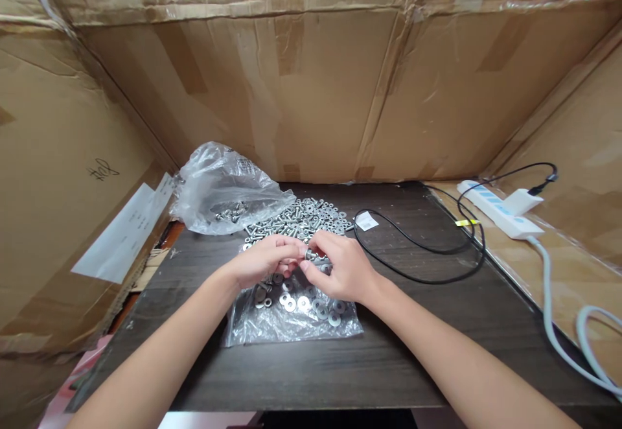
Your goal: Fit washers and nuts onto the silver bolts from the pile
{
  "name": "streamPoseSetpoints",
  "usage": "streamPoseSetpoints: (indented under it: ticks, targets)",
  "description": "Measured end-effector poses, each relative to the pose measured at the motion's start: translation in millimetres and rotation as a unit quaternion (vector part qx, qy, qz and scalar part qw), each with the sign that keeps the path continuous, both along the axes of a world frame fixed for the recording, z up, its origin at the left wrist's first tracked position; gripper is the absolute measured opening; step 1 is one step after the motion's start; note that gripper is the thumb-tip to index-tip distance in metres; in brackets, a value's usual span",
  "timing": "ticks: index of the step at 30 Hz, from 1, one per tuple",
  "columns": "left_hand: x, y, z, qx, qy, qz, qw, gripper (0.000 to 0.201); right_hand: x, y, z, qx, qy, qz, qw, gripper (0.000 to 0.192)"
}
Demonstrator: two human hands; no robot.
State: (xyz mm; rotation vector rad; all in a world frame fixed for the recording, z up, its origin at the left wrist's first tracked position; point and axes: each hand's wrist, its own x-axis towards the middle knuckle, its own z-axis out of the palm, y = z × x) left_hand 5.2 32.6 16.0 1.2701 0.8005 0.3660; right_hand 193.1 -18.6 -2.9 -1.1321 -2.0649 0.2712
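Both hands meet over a clear plastic bag (291, 332) lying flat on the dark table. A small metal bolt (310, 255), with what looks like a washer on it, sits between my fingertips. My right hand (343, 267) pinches it from the right with thumb and forefinger. From the left, my left hand (267, 259) closes its fingers at the bolt's end. Flat round washers (304, 304) lie scattered on the bag just below the hands. Behind the hands spreads a pile of bolts, nuts and washers (296, 216), partly hidden by them.
An opened plastic bag (218, 189) with more bolts stands at the back left. A white paper slip (366, 221) and a looped black cable (418, 280) lie to the right. Beyond is a white power strip (500, 212). Cardboard walls (311, 105) enclose the table (272, 377).
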Motion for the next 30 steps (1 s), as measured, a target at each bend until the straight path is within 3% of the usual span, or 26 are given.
streamPoseSetpoints:
  ticks: [6,12,14,21,23,26,30]
  targets:
    - [-1,-2,0.7,-0.036,-0.008,-0.023,0.999,0.027,-1,1,-3.4,0.086,-0.029,0.014,0.996,0.02]
    - [8,-8,-1.7,0.157,0.017,0.028,0.987,0.018,2,5,-7.0,0.017,0.027,-0.008,0.999,0.032]
    - [10,-9,-4.1,0.179,0.006,0.043,0.983,0.021,4,6,-7.4,0.0,0.046,-0.007,0.999,0.032]
    - [7,-6,-2.9,0.064,-0.017,0.025,0.997,0.027,5,5,-2.4,0.058,0.003,0.025,0.998,0.019]
    - [5,-5,-1.9,0.064,-0.02,0.026,0.997,0.027,3,4,-1.2,0.034,0.016,0.023,0.999,0.023]
    - [5,-5,-2.0,0.11,-0.014,0.046,0.993,0.023,0,2,-1.2,-0.059,0.091,0.027,0.994,0.033]
    - [9,-8,-4.5,0.212,0.004,0.071,0.975,0.022,-8,3,-6.5,-0.203,0.253,0.021,0.946,0.041]
